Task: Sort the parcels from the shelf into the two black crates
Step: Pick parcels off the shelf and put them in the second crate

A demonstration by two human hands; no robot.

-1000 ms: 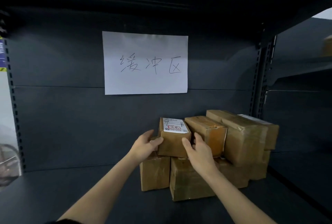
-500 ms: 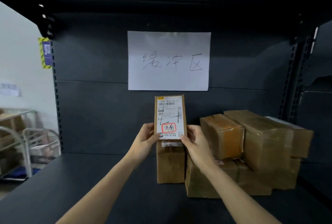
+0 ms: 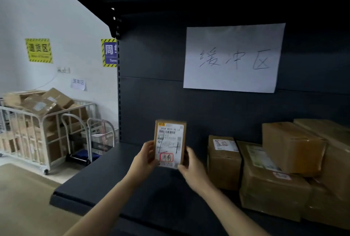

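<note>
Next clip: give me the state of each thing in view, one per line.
Small parcel: held above the shelf, upright, label facing the camera.
Left hand: grips the parcel's left edge.
Right hand: grips its right edge.
Stacked parcels: resting on the shelf.
Wire cart: piled with cartons.

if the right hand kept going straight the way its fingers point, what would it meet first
The right hand grips the small labelled parcel, which would travel with it. Beyond, probably the shelf's dark back panel, left of the stacked boxes; depth is unclear.
</note>
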